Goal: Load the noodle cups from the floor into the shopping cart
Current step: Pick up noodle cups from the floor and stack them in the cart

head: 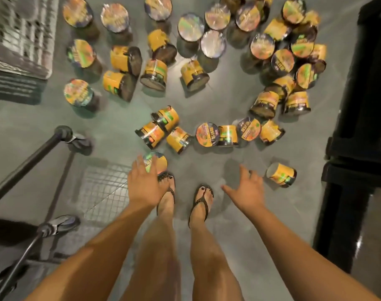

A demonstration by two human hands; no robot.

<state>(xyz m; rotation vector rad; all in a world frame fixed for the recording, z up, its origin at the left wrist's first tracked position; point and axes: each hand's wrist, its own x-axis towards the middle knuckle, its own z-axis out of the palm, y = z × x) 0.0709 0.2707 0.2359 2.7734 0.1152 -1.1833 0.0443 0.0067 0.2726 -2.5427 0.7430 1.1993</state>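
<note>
Several yellow-and-black noodle cups (157,133) lie scattered over the grey floor ahead, some upright, some on their sides. My left hand (142,183) reaches down onto one cup (158,162) beside my left foot, fingers spread over its lid; whether it grips is unclear. My right hand (247,189) hangs open with fingers apart, a short way left of a lone tipped cup (281,174). The shopping cart (28,161) stands at my left, with its dark handle bar and wire basket showing.
A grey plastic crate (22,35) sits at the top left. A dark shelving unit (359,127) lines the right side. My two feet in black sandals (201,203) stand between my hands.
</note>
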